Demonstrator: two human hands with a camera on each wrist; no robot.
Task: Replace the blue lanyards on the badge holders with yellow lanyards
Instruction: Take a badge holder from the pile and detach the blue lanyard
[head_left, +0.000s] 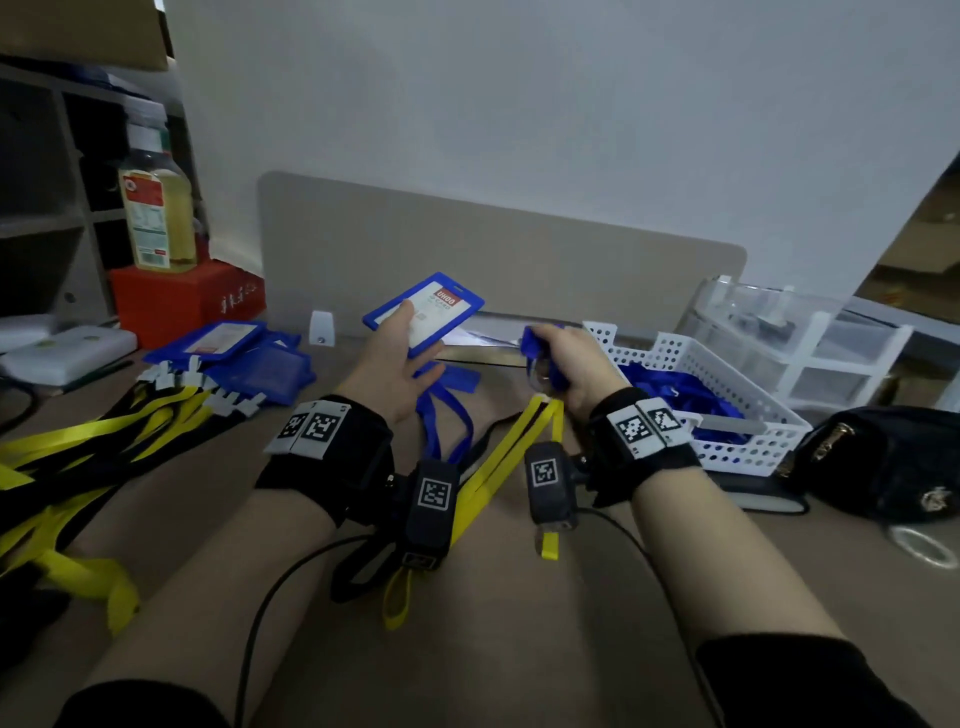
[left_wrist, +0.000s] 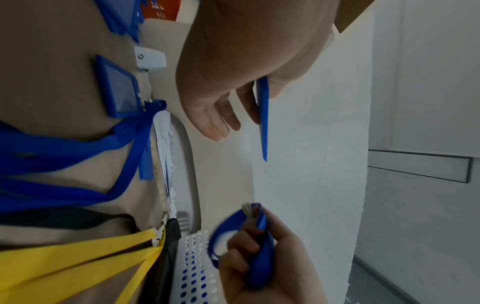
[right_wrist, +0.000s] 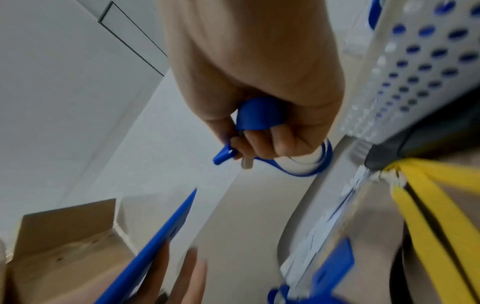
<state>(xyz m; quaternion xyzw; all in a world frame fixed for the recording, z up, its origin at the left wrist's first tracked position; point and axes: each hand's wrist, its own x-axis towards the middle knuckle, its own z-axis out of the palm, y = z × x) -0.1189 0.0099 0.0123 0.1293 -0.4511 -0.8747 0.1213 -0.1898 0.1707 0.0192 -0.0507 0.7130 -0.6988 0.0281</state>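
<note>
My left hand holds a blue badge holder up off the table, thumb on its face and fingers behind it; the left wrist view shows the holder edge-on. No lanyard hangs from it. My right hand grips a bunched blue lanyard with a metal clip, also seen as loops of blue lanyard in the fist. One yellow lanyard lies on the table between my wrists. Another blue holder with a blue lanyard lies under my left hand.
A pile of blue badge holders and several yellow lanyards lie at the left. A white perforated basket at the right holds blue lanyards. A black pouch, clear drawers and a beige divider border the work area.
</note>
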